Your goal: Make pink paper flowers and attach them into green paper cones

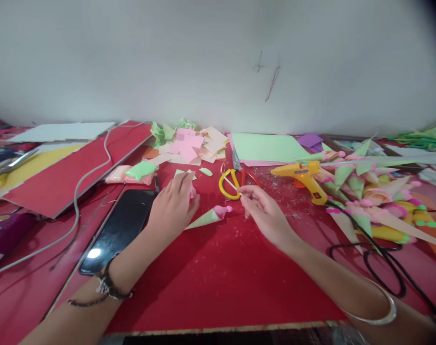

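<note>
My left hand (174, 203) rests on the red table sheet (218, 268) with its fingers curled over a small pink piece of clay or paper (192, 191). Just right of it lies a green paper cone with a pink ball at its wide end (208, 218). My right hand (263, 211) pinches a thin pale stick (232, 184) between thumb and fingers. That stick points at the yellow-handled scissors (232, 182) lying beyond it.
A black phone (119, 230) lies left of my left arm. A yellow glue gun (304, 175) with a black cord stands at the right, beside several finished cones (369, 191). Paper scraps (189, 143) and green sheets (264, 146) lie by the wall.
</note>
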A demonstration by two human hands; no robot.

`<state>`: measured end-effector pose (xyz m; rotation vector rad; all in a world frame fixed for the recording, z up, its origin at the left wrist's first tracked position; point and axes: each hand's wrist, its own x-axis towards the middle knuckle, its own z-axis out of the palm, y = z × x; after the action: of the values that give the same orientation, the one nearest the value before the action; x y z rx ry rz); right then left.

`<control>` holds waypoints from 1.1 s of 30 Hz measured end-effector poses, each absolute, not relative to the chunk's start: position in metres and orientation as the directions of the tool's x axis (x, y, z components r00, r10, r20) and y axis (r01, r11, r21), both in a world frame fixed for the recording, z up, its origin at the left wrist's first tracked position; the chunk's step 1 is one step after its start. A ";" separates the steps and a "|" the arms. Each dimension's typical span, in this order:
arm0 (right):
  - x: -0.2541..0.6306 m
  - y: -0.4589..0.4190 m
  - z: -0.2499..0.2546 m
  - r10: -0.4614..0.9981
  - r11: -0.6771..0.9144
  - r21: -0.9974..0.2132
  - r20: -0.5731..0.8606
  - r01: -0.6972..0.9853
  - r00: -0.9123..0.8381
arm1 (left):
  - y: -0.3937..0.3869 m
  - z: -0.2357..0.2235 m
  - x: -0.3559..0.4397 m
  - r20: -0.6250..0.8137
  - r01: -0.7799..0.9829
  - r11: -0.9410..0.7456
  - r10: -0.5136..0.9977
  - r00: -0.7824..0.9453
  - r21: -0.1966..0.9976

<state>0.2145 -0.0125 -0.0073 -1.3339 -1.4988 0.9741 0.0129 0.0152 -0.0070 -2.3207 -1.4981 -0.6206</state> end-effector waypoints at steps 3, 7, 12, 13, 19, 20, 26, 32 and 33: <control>0.214 -0.013 -0.008 0.991 0.132 -0.946 0.124 0.298 -0.047 | 0.020 -0.010 0.006 0.420 0.933 -0.357 0.839 0.346 -0.056; 0.214 -0.014 -0.008 0.988 0.154 -0.935 0.144 0.319 -0.054 | 0.023 -0.010 0.004 0.238 0.922 -0.388 0.897 0.371 0.024; 0.214 -0.017 -0.008 0.955 0.297 -0.881 0.269 0.368 -0.126 | 0.019 -0.005 0.014 0.300 0.834 -0.508 0.847 0.438 0.216; 0.213 -0.018 -0.008 0.938 0.347 -0.858 0.314 0.378 -0.149 | 0.016 -0.005 0.017 0.332 0.809 -0.531 0.833 0.443 0.251; 0.202 -0.033 -0.003 0.826 0.561 -0.735 0.473 0.380 -0.305 | -0.003 -0.007 0.030 0.408 0.703 -0.631 0.766 0.497 0.329; 0.200 -0.035 -0.002 0.824 0.564 -0.734 0.470 0.377 -0.317 | -0.006 -0.009 0.032 0.404 0.683 -0.647 0.756 0.515 0.340; 0.193 -0.038 -0.003 0.847 0.531 -0.738 0.455 0.417 -0.273 | -0.013 -0.013 0.039 0.398 0.649 -0.662 0.747 0.533 0.374; 0.193 -0.037 -0.004 0.858 0.514 -0.717 0.429 0.471 -0.282 | -0.016 -0.014 0.039 0.397 0.708 -0.664 0.734 0.552 0.243; 0.193 -0.037 -0.004 0.862 0.507 -0.724 0.421 0.468 -0.283 | -0.016 -0.014 0.039 0.395 0.713 -0.663 0.733 0.554 0.228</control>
<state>0.1927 -0.0372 -0.0041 -1.0944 -1.9231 0.6029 0.0390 -0.0165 -0.0144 -2.8054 -1.3061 -0.7446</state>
